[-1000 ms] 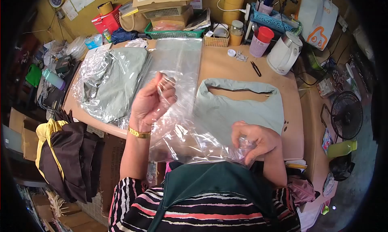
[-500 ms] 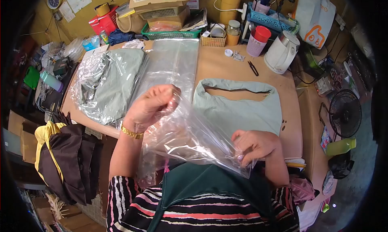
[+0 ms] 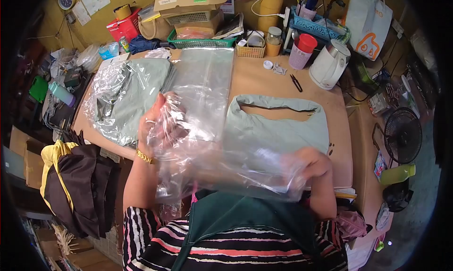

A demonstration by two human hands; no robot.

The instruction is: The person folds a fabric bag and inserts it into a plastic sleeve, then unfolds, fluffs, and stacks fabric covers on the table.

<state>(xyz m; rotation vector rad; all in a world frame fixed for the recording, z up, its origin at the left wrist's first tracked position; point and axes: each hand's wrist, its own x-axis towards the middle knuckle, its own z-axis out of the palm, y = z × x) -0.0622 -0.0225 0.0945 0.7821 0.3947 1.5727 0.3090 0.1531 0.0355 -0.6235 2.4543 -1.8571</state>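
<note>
Clear plastic bag point(image 3: 231, 169) spans the space between both hands, above the near edge of the worktop point(image 3: 264, 72), creased and full of glare. Left hand point(image 3: 163, 122): fingers curled, film across them; cannot tell whether its grip is closed on the plastic. Right hand point(image 3: 311, 163), blurred, has its grip closed on the bag's other end. Just beyond, pale green fabric bag point(image 3: 278, 131) lies flat, handle loop away from the person. To its left, flat clear sleeves point(image 3: 207, 77), then plastic-wrapped green bags point(image 3: 134, 94). Black snips point(image 3: 296, 83) near the kettle point(image 3: 328, 68).
</note>
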